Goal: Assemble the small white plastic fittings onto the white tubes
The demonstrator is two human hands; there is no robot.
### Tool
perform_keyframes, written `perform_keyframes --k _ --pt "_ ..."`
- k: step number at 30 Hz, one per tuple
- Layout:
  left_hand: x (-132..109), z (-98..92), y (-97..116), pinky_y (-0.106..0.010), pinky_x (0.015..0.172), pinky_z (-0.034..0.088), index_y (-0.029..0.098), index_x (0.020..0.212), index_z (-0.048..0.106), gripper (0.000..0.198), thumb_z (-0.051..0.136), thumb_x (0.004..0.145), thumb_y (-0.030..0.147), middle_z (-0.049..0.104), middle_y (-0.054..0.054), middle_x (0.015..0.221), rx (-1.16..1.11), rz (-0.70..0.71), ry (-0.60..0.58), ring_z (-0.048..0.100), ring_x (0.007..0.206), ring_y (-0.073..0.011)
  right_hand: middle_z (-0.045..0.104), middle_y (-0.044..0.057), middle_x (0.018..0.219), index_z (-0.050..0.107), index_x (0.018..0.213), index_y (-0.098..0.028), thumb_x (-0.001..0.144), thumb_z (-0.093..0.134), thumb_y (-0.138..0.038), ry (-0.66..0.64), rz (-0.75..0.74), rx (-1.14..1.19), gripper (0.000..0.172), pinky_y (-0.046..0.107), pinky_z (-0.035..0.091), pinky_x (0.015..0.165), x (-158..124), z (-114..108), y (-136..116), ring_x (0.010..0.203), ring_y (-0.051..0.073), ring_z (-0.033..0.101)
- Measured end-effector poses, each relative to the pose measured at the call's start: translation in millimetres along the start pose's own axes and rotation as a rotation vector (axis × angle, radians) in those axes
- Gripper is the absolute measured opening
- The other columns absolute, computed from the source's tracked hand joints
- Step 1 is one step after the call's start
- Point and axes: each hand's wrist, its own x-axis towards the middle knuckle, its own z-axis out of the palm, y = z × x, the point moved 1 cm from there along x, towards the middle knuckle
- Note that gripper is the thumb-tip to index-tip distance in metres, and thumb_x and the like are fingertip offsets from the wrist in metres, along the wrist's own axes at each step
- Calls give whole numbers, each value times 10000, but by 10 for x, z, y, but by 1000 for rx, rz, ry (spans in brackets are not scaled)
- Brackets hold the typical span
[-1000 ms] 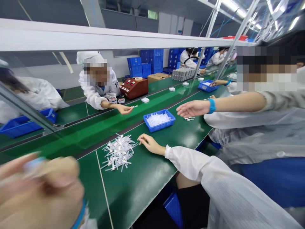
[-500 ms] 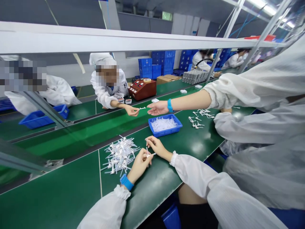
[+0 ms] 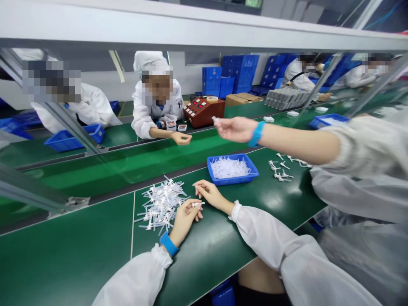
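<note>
In the head view my left hand (image 3: 185, 219), with a blue wrist strap (image 3: 168, 244), pinches a small white plastic piece (image 3: 199, 204) with a thin stem. Just beyond it is my right hand (image 3: 211, 194), its thumb and fingertips bent close together. Whatever those right fingertips hold, if anything, is too small to name. Left of both hands lies a heap of white plastic stick-like pieces (image 3: 164, 202) on the green tabletop (image 3: 216, 242). A blue tray (image 3: 234, 180) filled with thin white pieces stands beyond my right hand.
At right, a co-worker's arm (image 3: 287, 142) reaches across above the tray, a small white piece in its fingers. Another person's hand (image 3: 181, 138) rests across the green belt (image 3: 127, 165). Loose white pieces (image 3: 280, 170) lie at right. A metal post (image 3: 68, 119) rises at left.
The co-worker's hand has drawn back to the right with a white piece that the person opposite held before. My hands stay close together; the piece in my left hand has turned slightly.
</note>
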Motion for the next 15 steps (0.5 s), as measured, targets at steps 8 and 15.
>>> perform_keyframes --k 8,15 --pt "-3 -8 39 -202 461 409 145 783 555 365 583 820 507 584 18 592 -4 -15 77 528 441 -86 542 -21 677 600 949 -162 873 568 -447 -81 62 34 297 227 435 551 -63 -75 -53 551 90 509" --pt "0 -27 -40 -208 460 412 160 831 515 441 459 860 596 572 19 609 -173 -23 121 513 442 -86 522 -25 661 586 904 -162 866 569 -476 -113 112 -15 316 225 403 532 -125 -87 -75 545 91 475"
